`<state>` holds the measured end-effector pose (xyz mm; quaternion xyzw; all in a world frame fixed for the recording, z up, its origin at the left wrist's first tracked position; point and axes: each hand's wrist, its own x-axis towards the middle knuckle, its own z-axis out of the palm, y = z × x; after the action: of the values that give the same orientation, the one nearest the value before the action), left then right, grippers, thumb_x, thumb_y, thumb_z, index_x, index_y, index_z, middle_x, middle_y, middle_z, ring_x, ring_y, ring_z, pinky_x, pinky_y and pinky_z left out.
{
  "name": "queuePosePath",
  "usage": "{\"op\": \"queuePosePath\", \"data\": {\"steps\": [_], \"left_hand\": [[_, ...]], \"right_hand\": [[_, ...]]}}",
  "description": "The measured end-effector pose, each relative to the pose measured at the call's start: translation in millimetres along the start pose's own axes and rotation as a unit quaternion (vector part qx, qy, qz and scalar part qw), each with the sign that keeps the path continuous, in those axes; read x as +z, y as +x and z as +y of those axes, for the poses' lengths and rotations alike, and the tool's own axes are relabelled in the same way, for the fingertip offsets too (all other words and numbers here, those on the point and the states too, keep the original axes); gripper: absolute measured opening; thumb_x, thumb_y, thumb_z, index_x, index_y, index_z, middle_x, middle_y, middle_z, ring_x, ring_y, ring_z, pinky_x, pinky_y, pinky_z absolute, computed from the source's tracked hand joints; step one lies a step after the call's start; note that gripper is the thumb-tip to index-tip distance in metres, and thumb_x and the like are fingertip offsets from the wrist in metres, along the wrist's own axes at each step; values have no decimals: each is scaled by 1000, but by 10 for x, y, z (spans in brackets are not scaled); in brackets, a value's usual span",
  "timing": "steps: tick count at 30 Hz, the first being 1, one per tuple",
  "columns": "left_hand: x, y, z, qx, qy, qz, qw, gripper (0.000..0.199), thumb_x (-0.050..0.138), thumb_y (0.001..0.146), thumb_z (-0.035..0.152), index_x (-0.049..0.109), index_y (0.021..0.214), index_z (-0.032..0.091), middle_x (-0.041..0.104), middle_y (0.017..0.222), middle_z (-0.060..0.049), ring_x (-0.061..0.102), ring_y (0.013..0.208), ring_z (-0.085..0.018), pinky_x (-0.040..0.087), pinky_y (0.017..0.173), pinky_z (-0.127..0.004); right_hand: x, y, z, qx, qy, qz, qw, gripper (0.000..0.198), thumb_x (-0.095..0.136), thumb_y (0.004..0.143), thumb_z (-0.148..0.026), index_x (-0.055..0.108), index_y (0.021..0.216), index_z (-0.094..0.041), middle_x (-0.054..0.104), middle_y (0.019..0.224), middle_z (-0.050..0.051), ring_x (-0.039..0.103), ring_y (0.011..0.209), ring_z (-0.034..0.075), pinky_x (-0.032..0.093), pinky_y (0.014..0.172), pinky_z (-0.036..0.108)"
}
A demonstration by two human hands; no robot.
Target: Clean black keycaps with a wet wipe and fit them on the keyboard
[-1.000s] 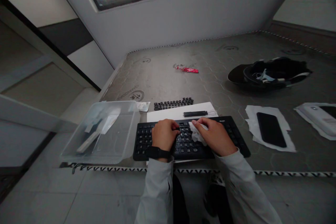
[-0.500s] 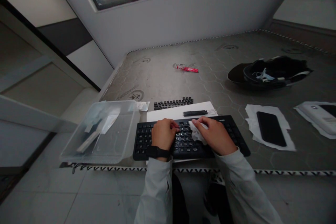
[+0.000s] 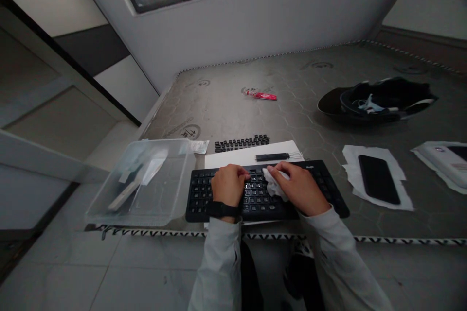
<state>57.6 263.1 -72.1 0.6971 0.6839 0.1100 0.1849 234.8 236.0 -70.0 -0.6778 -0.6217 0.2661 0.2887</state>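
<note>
A black keyboard (image 3: 262,210) lies across the front of the mattress, with bare key sockets showing in its middle. My left hand (image 3: 229,184), a dark band at its wrist, rests over the keyboard with its fingers curled together; whatever is between the fingertips is too small to make out. In my right hand (image 3: 302,188) is a crumpled white wipe (image 3: 274,187), pressed against the keys just right of the bare sockets. Behind the keyboard, removed keycaps (image 3: 241,144) stand in rows. A black keycap puller (image 3: 273,157) with wire loops lies on a white sheet (image 3: 233,159).
To the left stands a clear plastic box (image 3: 156,204) with tools inside. A phone (image 3: 378,179) on a white wipe and a wipes packet (image 3: 443,163) lie right. Farther back are a black helmet (image 3: 386,99) and a red packet (image 3: 264,96). The mattress edge (image 3: 156,233) runs in front.
Both hands keep nearly the same place and grip on the keyboard. The view has shifted very slightly.
</note>
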Motion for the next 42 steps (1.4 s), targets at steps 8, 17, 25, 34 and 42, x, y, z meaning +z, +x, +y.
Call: {"op": "queuePosePath", "data": {"steps": [8,17,25,34,42], "left_hand": [[-12,37,-4,-25,-50,7,998,9,75,69,30,69,76,29,72,76,6,63,74,-15,35,57,-24],[-6,45,14,-46,-24,-18,998,15,73,71,33,63,81,28,71,80,5,62,76,-16,36,59,-23],[19,52,-16,-59,13,-34,998,19,70,73,40,59,82,27,69,85,2,62,78,-17,36,58,-23],[82,40,34,-38,53,-14,998,16,69,76,34,58,83,25,69,91,0,62,83,-20,38,62,-26],[-34,20,-4,-56,-43,18,997,12,68,77,35,61,79,25,69,78,4,63,74,-15,37,60,-22]], "right_hand": [[0,-10,10,3,0,0,1000,32,46,86,-47,59,68,-24,67,68,1,63,69,22,38,66,31],[33,-2,-19,4,8,-6,1000,33,46,85,-48,61,68,-24,69,68,3,64,70,23,39,66,31],[95,-21,-57,-9,17,-17,1000,33,46,85,-47,62,68,-23,69,70,3,64,69,22,38,66,31],[85,-20,-50,-10,18,-12,1000,33,46,85,-46,61,68,-23,69,69,3,65,70,22,39,65,31],[-33,-8,24,-1,10,10,1000,33,45,85,-47,61,68,-24,70,71,3,65,73,24,40,67,32]]}}
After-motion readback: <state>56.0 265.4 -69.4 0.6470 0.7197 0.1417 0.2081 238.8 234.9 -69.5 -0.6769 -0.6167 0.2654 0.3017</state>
